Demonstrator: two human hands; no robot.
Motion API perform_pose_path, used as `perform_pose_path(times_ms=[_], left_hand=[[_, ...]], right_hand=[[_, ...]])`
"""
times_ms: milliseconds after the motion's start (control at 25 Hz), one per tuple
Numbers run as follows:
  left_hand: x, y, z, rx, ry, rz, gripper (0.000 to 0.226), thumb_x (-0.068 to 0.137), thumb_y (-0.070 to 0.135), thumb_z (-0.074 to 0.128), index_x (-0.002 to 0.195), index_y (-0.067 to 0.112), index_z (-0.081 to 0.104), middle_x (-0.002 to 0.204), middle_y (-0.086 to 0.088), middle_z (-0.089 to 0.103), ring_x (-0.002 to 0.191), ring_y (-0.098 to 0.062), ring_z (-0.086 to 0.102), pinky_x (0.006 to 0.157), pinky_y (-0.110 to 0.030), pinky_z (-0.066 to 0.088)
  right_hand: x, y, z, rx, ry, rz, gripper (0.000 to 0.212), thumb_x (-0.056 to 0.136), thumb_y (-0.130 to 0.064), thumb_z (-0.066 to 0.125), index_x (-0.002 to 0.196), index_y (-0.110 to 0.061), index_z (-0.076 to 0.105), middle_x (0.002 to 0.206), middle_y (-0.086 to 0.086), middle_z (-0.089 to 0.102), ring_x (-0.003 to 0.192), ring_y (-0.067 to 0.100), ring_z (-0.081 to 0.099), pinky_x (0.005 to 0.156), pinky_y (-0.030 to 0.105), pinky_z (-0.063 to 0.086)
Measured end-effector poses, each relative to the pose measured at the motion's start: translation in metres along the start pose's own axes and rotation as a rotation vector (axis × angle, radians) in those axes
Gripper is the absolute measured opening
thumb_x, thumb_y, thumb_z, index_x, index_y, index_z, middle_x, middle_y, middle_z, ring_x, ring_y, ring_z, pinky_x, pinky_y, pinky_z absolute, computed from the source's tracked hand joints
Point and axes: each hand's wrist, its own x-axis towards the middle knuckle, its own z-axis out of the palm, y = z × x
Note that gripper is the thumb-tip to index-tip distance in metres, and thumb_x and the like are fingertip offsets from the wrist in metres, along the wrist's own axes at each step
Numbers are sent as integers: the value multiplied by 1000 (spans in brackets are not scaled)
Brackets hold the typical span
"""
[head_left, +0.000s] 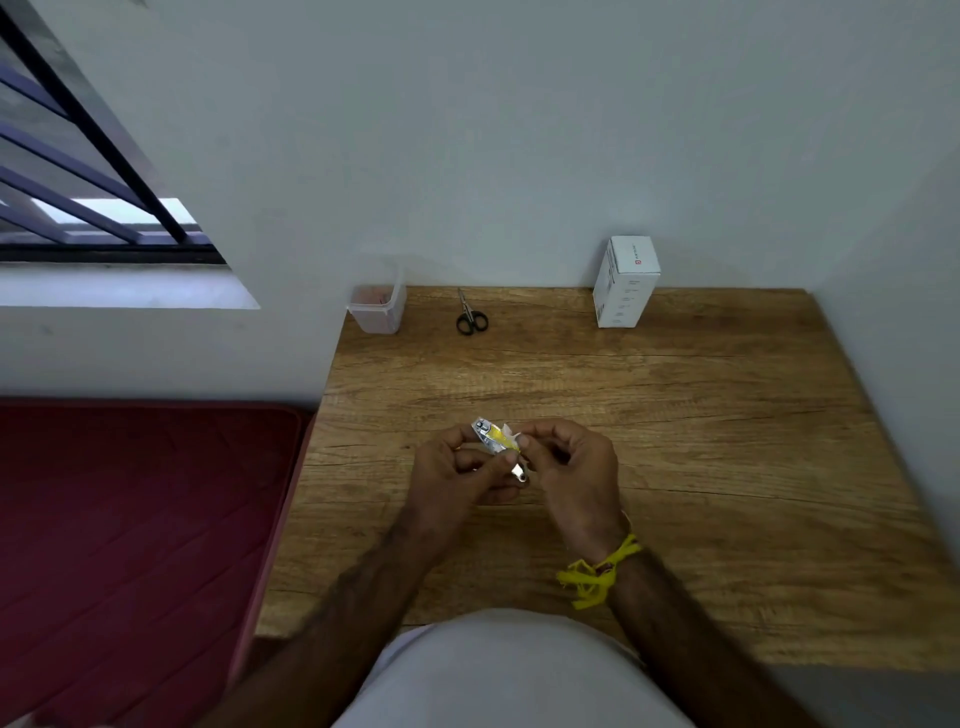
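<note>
Over the middle of the wooden table (701, 415) both my hands hold one small thing, a silver and yellow item (493, 437) that looks like a foil packet or a small metal tool. A shiny metal end (519, 473) sticks out below it. My left hand (457, 473) pinches it from the left with thumb and fingers. My right hand (571, 467), with a yellow thread band (597, 571) at the wrist, pinches its right side. My fingers hide much of the item.
At the table's back edge stand a small clear plastic container (376, 309), black-handled scissors (470, 314) and an upright white box (626, 280). A dark red mattress (130, 545) lies to the left. A barred window (93, 182) is at upper left.
</note>
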Motion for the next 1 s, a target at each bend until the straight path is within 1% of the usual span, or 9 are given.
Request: perform_pose_path(times_ms=[160,280,360,480,560,640,720,920,1000], left_hand=[[-5,-1,4,-11,19,-5,33,83,0,75,112,0,61,87,-24,74,77,-33,74,69,-39,62],[-7,1,3,-88,-5,-34,31,86,-2,71,115,-1,59,92,-28,73,84,-37,74,74,-42,62],[-8,3,5,-133,-13,-48,31,88,-4,67,117,-1,58,95,-28,73,87,-37,74,73,-40,62],[-7,7,9,-181,1,-70,29,91,-6,62,119,-1,57,96,-26,74,83,-30,75,67,-32,61],[-3,9,11,-192,23,-97,31,92,-6,62,122,-3,57,96,-23,74,80,-26,75,65,-29,60],[1,8,12,-170,44,-114,33,91,-5,63,124,-3,57,94,-21,75,79,-25,75,65,-29,60],[3,9,14,-114,45,-92,34,91,-5,63,124,-3,56,90,-17,77,78,-23,75,64,-29,59],[9,13,20,-23,68,-22,42,89,-7,65,128,-2,51,68,-3,75,63,-12,72,59,-22,56],[10,13,21,-6,79,-22,44,89,-7,66,130,-3,51,67,-4,74,63,-11,72,58,-22,56]], right_hand=[[-8,-3,4,-61,78,-62,25,87,1,69,86,-22,76,82,-9,75,80,3,70,69,18,54],[-17,-1,9,-159,131,-164,20,87,0,69,90,-19,76,86,-11,74,84,4,69,72,20,56],[-21,0,10,-211,179,-232,19,86,-1,70,93,-17,77,90,-9,74,87,6,69,76,23,56],[-20,2,12,-440,226,-460,18,86,0,69,97,-13,76,91,-4,74,86,12,66,78,30,53],[-15,7,13,-595,232,-605,17,90,-4,62,100,-10,74,90,1,73,83,19,65,78,32,50],[-9,13,13,-701,230,-688,22,93,-12,53,101,-6,73,87,6,71,79,25,65,72,37,52],[-5,15,12,-732,233,-691,27,94,-16,49,101,-5,73,85,7,70,78,27,64,68,38,53],[1,7,16,-681,220,-580,19,93,-13,55,100,-9,72,87,4,68,81,25,62,72,38,49],[0,11,16,-683,213,-583,23,94,-17,52,101,-9,72,89,4,69,83,24,62,74,36,48]])
